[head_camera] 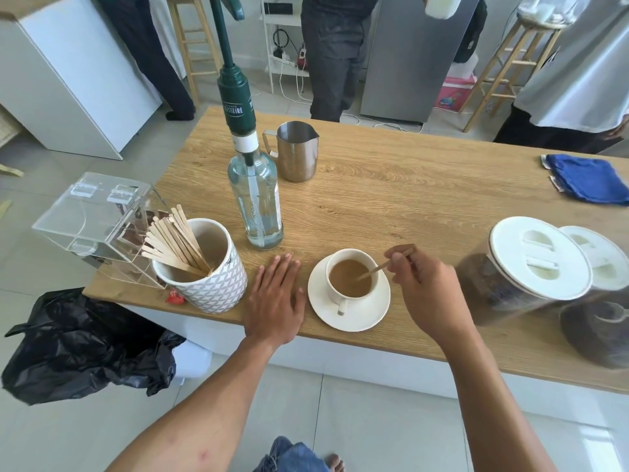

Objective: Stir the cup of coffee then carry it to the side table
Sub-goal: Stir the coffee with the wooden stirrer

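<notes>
**Stir stick dipping into the coffee, left palm lying flat beside the saucer**

Nearest the camera, a bare foot [335, 462] and a patch of blue denim [289, 454] are showing at the bottom edge, with both forearms reaching up over the pale floor tiles to the wooden surface [391, 199].

The right hand [425, 287] is pinching a thin wooden stir stick [372, 270] between fingertips and thumb, its lower end sitting in the light brown coffee. The white cup [350, 277] is standing on a white saucer [364, 318] near the front edge of the surface, handle pointing toward the camera. The left hand [275, 298] is lying open, fingers spread flat on the wood, holding nothing, just beside the saucer's left rim.

To the left, a white patterned holder [207, 287] is carrying a bunch of wooden sticks [173, 240], and a small red wrapper [175, 297] is lying at its base. A clear acrylic box [88, 216] is sitting further left. Behind the left hand a clear glass bottle [258, 206] is standing upright under a dark green pump [236, 103]; its label is partly readable as "…ISSEIRE". A steel pitcher [299, 151] is standing just behind the bottle.

On the right, two jars with white lids [537, 257] are holding dark contents, and a blue cloth [589, 177] is lying at the far right. A black bag [78, 342] is hanging below the surface's left end.
</notes>
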A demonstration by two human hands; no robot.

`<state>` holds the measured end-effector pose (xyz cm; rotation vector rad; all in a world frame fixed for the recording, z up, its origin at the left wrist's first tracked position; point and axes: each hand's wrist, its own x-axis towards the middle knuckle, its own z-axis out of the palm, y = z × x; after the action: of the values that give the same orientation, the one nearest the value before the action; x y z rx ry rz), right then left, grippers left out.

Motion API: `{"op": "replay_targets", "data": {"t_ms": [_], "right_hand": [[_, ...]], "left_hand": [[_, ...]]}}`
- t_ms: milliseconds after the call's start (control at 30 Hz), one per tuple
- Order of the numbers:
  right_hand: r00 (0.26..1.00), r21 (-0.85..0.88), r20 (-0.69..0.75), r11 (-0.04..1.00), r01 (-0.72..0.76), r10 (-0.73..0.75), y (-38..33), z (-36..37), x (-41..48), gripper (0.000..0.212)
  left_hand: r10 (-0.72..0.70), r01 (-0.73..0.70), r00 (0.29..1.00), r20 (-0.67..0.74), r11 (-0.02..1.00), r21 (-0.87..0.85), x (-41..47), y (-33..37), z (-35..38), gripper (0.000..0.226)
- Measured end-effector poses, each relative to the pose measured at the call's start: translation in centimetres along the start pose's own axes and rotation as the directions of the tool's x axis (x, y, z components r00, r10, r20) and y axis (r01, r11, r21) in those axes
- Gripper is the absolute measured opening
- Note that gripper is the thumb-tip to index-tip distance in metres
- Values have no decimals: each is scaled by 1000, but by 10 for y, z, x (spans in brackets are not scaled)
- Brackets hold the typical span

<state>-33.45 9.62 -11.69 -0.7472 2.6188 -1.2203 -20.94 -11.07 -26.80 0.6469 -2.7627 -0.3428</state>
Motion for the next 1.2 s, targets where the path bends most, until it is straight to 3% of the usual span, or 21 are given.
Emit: {"op": "replay_targets", "data": {"t_ms": [100,233,367,500,633,767,867,1000,1133,1200], "right_hand": [[997,9,79,1000,2,-3,-2,2,-3,19],[999,13,-4,999,-34,34,2,-1,-1,19],[997,27,71,999,-17,15,-1,2,-5,18],[999,26,-22,999,-46,47,-2,1,-2,20],[998,14,43,999,-36,35,-1,5,-5,20],[997,30,-70,999,-41,43,0,3,-2,19],[998,38,2,998,-59,59,0,9,-5,18],[993,55,-78,995,-80,84,2,5,-3,19],[998,52,23,997,-56,55,3,7,-7,19],[997,49,-19,996,-72,73,5,4,-6,21]], "left_hand": [[-2,2,1000,6,1000,1,0,0,0,53],[0,0,1000,-2,1000,1,0,1,0,53],[-1,1,1000,-7,1000,1,-1,1,0,53],[-1,2,1000,-14,1000,6,-1,2,0,53],[-3,3,1000,-5,1000,3,-1,1,0,54],[-3,3,1000,1,1000,6,0,1,0,54],[-10,9,1000,11,1000,11,-1,0,0,54],[-10,10,1000,13,1000,3,0,1,-1,55],[-8,8,1000,18,1000,4,-1,0,-1,55],[-6,6,1000,19,1000,5,-1,1,-1,55]]}}
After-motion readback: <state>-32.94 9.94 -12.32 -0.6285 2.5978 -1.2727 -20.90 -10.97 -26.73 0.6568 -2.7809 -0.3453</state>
